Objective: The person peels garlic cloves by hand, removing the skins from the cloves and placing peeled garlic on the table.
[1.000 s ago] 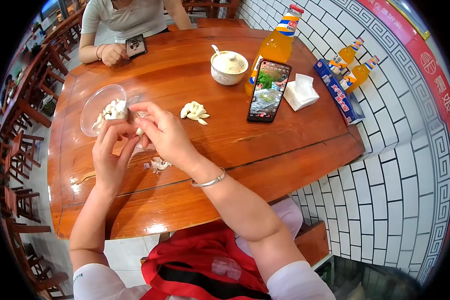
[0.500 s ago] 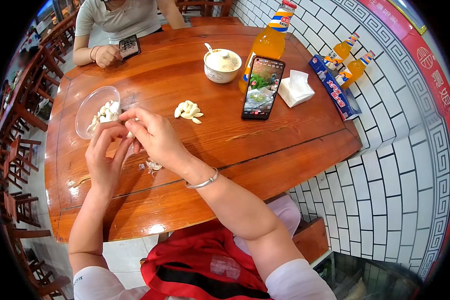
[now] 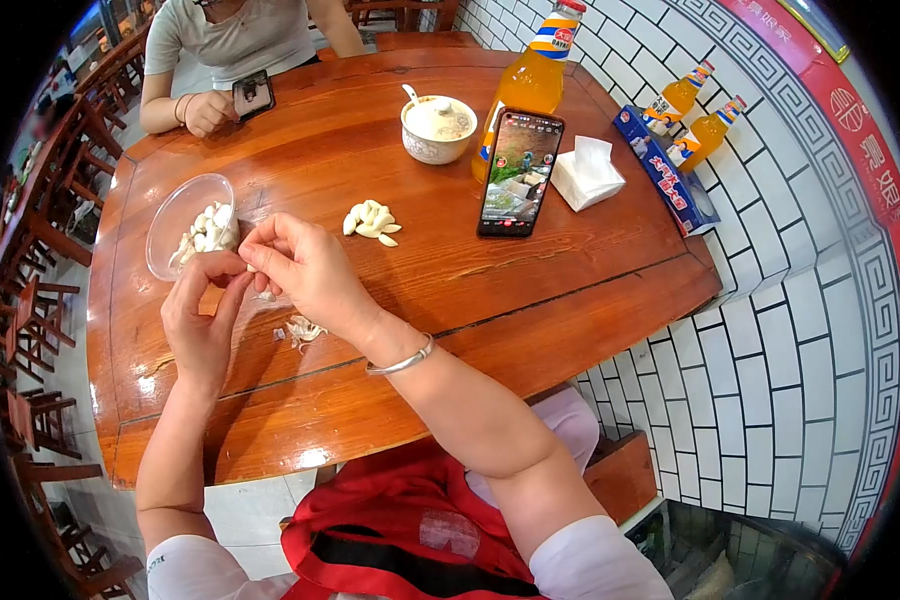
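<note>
My left hand (image 3: 200,318) and my right hand (image 3: 308,275) meet over the near left part of the table, fingertips pinched together. Between them is a small pale garlic clove (image 3: 251,268), mostly covered by the fingers. Just beyond my left hand stands a clear round plastic bowl (image 3: 160,225) with unpeeled garlic cloves (image 3: 210,228) in it. Peeled cloves (image 3: 370,219) lie in a small heap to the right of the bowl. Papery garlic skins (image 3: 303,331) are scattered on the wood below my right hand.
On the wooden table (image 3: 450,300) are a propped phone (image 3: 518,175), a large orange drink bottle (image 3: 530,75), a lidded bowl with a spoon (image 3: 437,148) and tissues (image 3: 590,172). Bottles in a blue box (image 3: 660,170) stand by the tiled wall. A person (image 3: 235,45) opposite holds a phone.
My hands stay together at nearly the same spot, with the fingers shifted slightly around the clove. The picture on the propped phone differs. The whole view has moved a little.
</note>
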`<state>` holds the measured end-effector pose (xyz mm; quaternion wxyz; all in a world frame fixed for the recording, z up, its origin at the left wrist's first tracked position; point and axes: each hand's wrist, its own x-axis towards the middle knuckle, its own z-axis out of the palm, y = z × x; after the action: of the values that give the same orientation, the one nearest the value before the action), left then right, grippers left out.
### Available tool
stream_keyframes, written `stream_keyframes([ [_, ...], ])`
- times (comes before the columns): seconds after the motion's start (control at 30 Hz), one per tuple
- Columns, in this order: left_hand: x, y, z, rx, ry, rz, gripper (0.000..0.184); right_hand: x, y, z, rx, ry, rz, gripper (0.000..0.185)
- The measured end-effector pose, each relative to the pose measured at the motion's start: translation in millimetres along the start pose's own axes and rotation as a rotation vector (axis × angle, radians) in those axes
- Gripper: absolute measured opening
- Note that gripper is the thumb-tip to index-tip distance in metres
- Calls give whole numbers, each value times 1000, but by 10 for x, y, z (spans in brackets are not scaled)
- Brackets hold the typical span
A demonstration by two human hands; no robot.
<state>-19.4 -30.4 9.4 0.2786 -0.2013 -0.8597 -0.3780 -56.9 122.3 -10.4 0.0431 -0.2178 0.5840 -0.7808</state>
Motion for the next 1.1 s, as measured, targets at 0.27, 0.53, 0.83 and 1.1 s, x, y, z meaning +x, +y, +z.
stream_keyframes([
  [0.27, 12, 70, -11, 49, 3, 168, 26, 37, 101, -24, 268, -41, 98, 15],
  [0.53, -4, 54, -42, 171, 40, 360, 25, 1, 42, -38, 335, -117, 225, 23],
  [0.83, -7, 70, -59, 121, 70, 237, 20, -1, 88, 0, 230, -143, 152, 26],
  [1.1, 27, -11, -62, -48, 83, 65, 13, 9, 79, 30, 309, -209, 117, 17],
])
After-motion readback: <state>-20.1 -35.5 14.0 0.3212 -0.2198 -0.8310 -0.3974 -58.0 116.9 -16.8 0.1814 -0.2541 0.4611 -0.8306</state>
